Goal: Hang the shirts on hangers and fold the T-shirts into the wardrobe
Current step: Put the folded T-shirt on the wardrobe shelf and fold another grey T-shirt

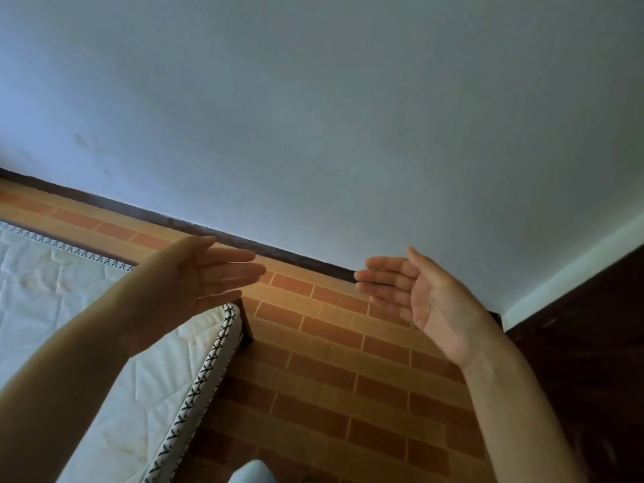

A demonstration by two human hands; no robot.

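My left hand (205, 277) is raised in front of me with its fingers straight and together, pointing right, holding nothing. My right hand (411, 291) faces it from the right, palm turned inward, fingers straight and pointing left, also empty. A gap of bare floor lies between the two hands. No shirt, T-shirt or hanger is in view. A dark wooden panel (585, 360) at the right edge may be the wardrobe; I cannot tell.
A white quilted mattress (69, 308) with black cross-stitched edging fills the lower left, its corner under my left hand. Orange brick-pattern floor (331, 378) runs to a dark skirting (278, 251) below a pale wall (313, 116). A pale blue shape (254, 472) shows at the bottom edge.
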